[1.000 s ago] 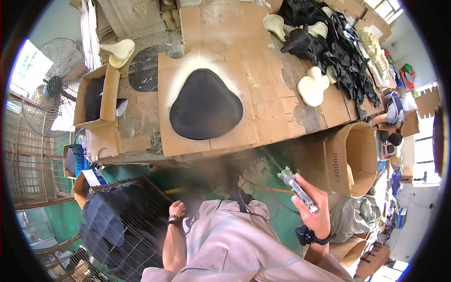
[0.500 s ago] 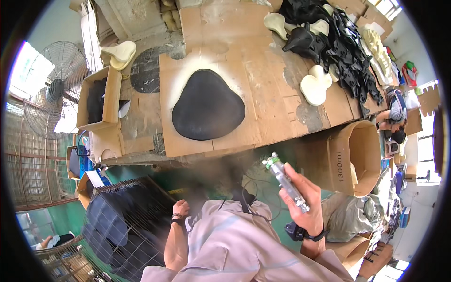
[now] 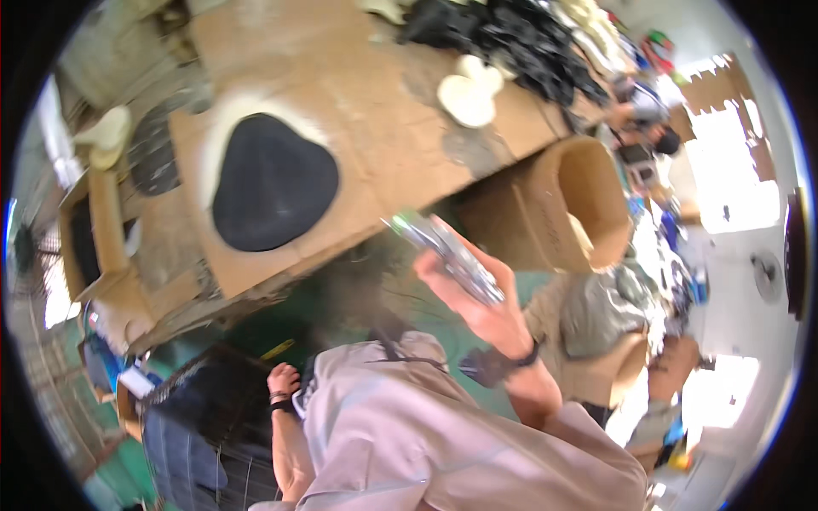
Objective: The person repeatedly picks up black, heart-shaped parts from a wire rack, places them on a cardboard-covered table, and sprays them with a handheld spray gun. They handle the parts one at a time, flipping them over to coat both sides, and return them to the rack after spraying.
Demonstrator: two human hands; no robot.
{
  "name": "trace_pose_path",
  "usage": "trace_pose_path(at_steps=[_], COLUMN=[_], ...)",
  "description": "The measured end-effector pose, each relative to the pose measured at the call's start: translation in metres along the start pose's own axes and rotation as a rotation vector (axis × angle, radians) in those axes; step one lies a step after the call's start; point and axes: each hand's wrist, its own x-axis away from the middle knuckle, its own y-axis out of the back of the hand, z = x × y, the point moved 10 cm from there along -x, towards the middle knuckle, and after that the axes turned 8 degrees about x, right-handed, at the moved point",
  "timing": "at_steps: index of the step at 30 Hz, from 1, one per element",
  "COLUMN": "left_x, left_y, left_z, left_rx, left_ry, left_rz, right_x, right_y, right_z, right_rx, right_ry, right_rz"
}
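Observation:
My right hand point(image 3: 477, 298) is wrapped round a silver metal spray gun point(image 3: 456, 260) with a green ring near its front end. The gun is blurred and points up and left, off the table's front edge. At the left side of my body my left hand point(image 3: 284, 379) hangs with its fingers curled in; nothing shows in it. Beyond both hands, a black rounded-triangle saddle cover piece point(image 3: 274, 183) lies flat on the cardboard-covered table point(image 3: 375, 162). Pale overspray rings its upper edge. Neither hand touches it.
Cream saddle-shaped foam pads point(image 3: 469, 94) and a heap of black saddle parts point(image 3: 511, 43) lie at the table's far right. A tall cardboard box point(image 3: 545, 200) stands right of the gun. A smaller box point(image 3: 109, 221) sits at the table's left. Another person point(image 3: 643, 115) is at the far right.
The whole view has swung to the right, so the table and black piece now sit further left and tilted. My right hand still grips the spray gun; my left hand stays low.

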Motion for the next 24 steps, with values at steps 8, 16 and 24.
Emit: trace_pose_path(at_steps=[8, 16, 24], left_x=[0.228, 0.383, 0.389], left_y=[-0.331, -0.491, -0.485], left_z=[-0.196, -0.168, -0.158], left_rx=[-0.773, -0.662, -0.774], left_ry=[-0.385, -0.586, -0.691], left_rz=[0.716, 1.267, 1.072], right_x=[-0.035, -0.046, -0.046], right_y=[0.028, 0.02, 0.024], right_z=[-0.016, 0.002, -0.006], right_rx=[-0.267, -0.225, -0.12], right_ry=[0.0, 0.093, 0.155], right_rz=[-0.178, -0.275, -0.334])
